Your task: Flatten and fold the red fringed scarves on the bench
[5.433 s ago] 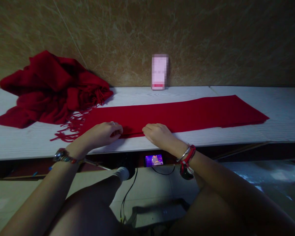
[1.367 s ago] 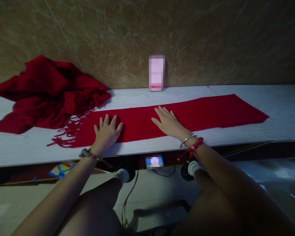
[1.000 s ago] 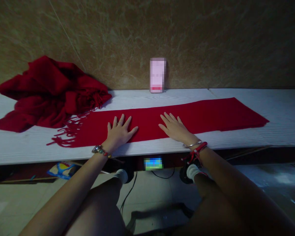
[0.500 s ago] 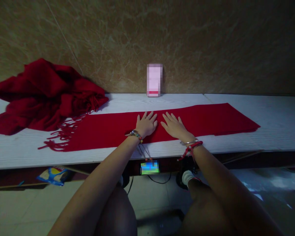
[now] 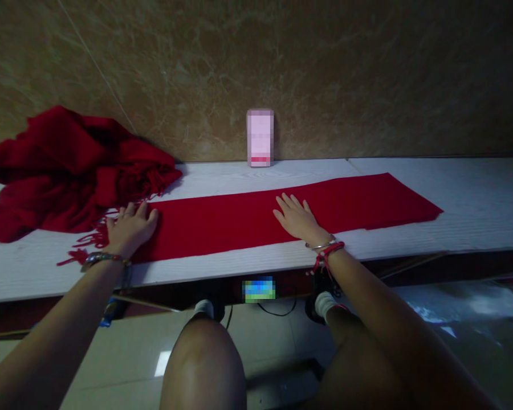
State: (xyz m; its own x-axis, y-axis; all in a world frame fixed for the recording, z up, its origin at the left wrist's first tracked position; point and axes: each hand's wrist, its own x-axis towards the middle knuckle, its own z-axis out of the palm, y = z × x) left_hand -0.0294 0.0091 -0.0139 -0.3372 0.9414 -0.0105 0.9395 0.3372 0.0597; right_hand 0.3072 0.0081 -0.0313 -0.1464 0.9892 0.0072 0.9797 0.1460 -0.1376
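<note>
A long red scarf (image 5: pixel 239 213) lies flat and folded lengthwise along a white table (image 5: pixel 474 193). My left hand (image 5: pixel 130 228) rests palm down on its left end, just by the fringe (image 5: pixel 83 250), fingers stretched out. My right hand (image 5: pixel 297 216) lies flat on the middle of the scarf, fingers spread. Neither hand holds anything. A watch sits on my left wrist, and bracelets on my right.
A heap of crumpled red scarves (image 5: pixel 64 171) lies at the table's back left. A small pink box (image 5: pixel 260 138) stands against the marbled wall (image 5: pixel 325 74). Below the table edge are my knees, a lit screen (image 5: pixel 259 288) and a cable on the tiled floor.
My left hand has slid left along the scarf from the middle to the fringed end. My right hand has stayed flat near the middle.
</note>
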